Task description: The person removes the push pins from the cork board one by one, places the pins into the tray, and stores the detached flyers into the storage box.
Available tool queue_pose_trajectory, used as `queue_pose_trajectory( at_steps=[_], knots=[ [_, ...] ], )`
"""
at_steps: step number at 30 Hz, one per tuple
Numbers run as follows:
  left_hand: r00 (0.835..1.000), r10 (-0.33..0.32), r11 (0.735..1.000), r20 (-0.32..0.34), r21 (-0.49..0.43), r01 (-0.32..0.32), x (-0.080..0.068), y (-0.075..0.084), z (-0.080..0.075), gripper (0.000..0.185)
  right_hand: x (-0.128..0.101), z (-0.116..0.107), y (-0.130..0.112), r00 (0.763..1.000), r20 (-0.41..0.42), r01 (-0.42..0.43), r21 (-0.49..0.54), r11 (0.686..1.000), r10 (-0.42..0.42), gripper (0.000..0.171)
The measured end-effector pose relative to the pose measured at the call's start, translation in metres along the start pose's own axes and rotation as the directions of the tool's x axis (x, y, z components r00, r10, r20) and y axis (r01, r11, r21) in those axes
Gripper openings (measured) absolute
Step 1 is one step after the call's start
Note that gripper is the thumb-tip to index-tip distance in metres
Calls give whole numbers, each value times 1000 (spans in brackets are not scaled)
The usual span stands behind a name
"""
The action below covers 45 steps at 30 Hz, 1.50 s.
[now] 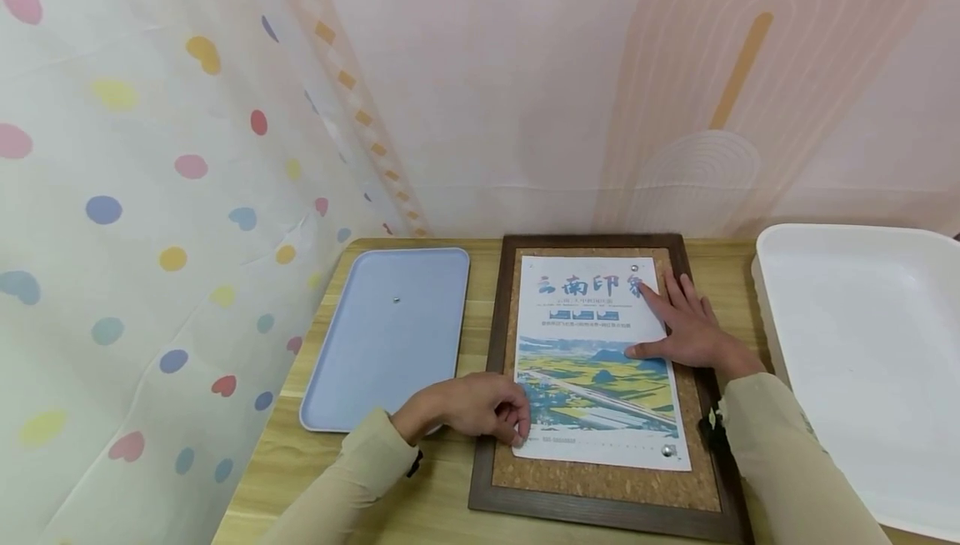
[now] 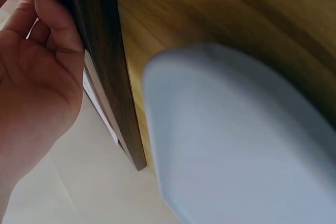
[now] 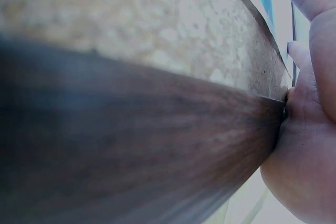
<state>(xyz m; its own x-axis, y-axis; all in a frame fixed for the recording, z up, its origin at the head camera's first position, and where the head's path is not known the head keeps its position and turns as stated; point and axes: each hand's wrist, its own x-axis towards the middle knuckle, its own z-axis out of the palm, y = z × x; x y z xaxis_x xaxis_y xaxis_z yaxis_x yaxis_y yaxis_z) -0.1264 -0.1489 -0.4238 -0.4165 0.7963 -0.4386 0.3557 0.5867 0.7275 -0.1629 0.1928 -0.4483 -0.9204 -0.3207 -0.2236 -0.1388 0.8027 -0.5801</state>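
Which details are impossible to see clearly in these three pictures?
- Left hand fingertips: head view, curled under at the poster corner; any pin there is hidden.
- Small poster text: head view, too small.
- Tray: left wrist view, blurred.
- Frame: right wrist view, blurred, too close.
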Motion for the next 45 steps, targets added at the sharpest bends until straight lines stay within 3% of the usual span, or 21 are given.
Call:
queue_pose_trajectory(
  at_steps=[14,27,37,45],
  knots=[
    [999,47,997,-7,-55,-47,-1,0,-1,14,-2,1,2,1000,0,1,5,1000,-1,117],
    [992,72,997,-101,-23,-75,-4,-4,-2,9,-3,-1,0,1000,3,1,5,1000,-1,117],
    [978,110,992,-176,-33,-118,-12,-6,-6,7,-1,-1,-1,1000,7,-1,-3,1000,1,117],
    [964,76,997,-256,-11,-82,-18,-7,-9,6,1,1,0,1000,10,2,-9,1000,-2,117]
  ],
)
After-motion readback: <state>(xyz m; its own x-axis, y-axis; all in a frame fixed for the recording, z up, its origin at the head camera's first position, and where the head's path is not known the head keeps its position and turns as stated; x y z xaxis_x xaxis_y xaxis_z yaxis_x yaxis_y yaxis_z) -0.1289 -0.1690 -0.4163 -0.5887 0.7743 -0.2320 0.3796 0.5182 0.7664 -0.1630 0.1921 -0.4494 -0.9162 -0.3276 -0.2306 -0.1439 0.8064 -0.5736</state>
